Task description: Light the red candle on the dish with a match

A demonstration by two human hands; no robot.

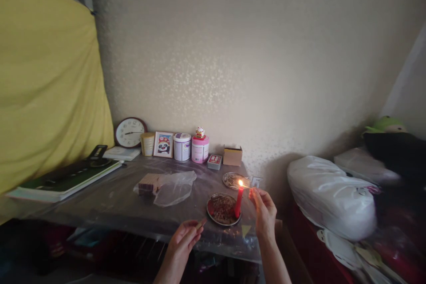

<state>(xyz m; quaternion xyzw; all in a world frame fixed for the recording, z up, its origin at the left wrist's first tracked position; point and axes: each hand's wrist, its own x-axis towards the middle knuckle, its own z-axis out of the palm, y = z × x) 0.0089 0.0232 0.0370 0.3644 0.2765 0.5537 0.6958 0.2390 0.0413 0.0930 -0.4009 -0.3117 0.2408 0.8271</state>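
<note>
A lit red candle (239,202) stands upright at the right side of a round metal plate (208,208), whose inside is covered with dark reddish-brown residue. My right hand (264,211) is closed in a pinch on a thin matchstick (245,186), its tip at the candle's flame (241,183). Left of the plate and nearer to me, my left hand (184,240) grips a matchbox (201,223); only a narrow brown end shows past the fingers. Behind the candle lies a second round plate (228,180) with many thin sticks on it.
A wrapped pack (148,184) and a clear plastic bag (175,190) lie mid-table. Along the wall stand a clock (131,132), a picture frame (163,144), tins (182,147) and a cardboard box (232,156). A large book (69,175) lies left; a stuffed white bag (329,195) sits right.
</note>
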